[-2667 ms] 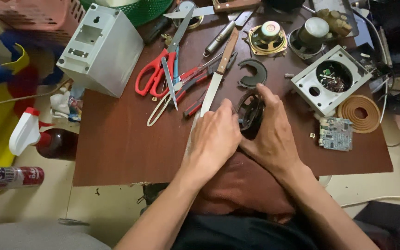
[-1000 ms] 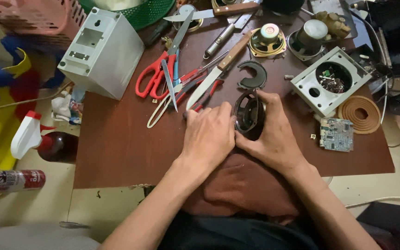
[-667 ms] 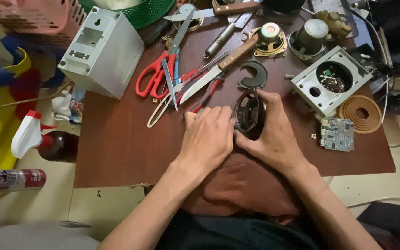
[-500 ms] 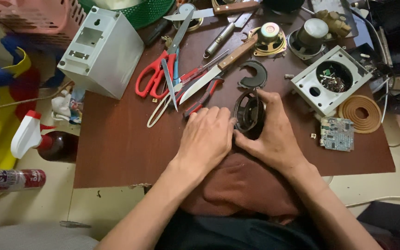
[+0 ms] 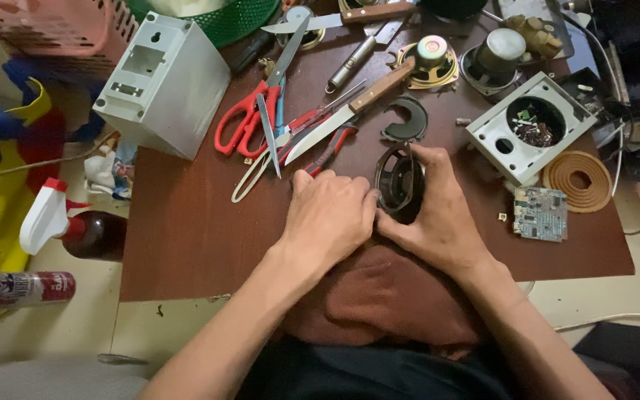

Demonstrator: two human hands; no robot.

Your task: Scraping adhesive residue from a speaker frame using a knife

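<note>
A: What is the speaker (image 5: 400, 183) like?

B: A dark, round speaker frame, black, standing on edge so its hollow faces left. It sits near the front middle of the table (image 5: 187, 237), just behind a brown cloth (image 5: 379, 296).

A: And the right hand (image 5: 438, 215)?

B: It grasps the speaker. Fingers curl over the top and back of the rim, thumb along the lower front edge. The hand is half closed round it, not clenched.

A: The left hand (image 5: 331, 215)?

B: Palm down, fingers bent and loosely closed, knuckles up. Its fingertips press against the speaker's left rim, meeting the right thumb. Whether it holds anything small under the fingers, I cannot tell.

A: What lies around?

B: Just behind the left hand, a knife (image 5: 346, 115) with a wooden handle, blade pointing toward the hands. Left of it, red scissors (image 5: 250, 122). Behind the speaker, a dark C-shaped piece (image 5: 407, 122). To the right, a white box (image 5: 531, 126) with a round hole, a small circuit board (image 5: 540, 213) and a tan coil (image 5: 577, 180). At far left stands a grey casing (image 5: 164, 85).
</note>
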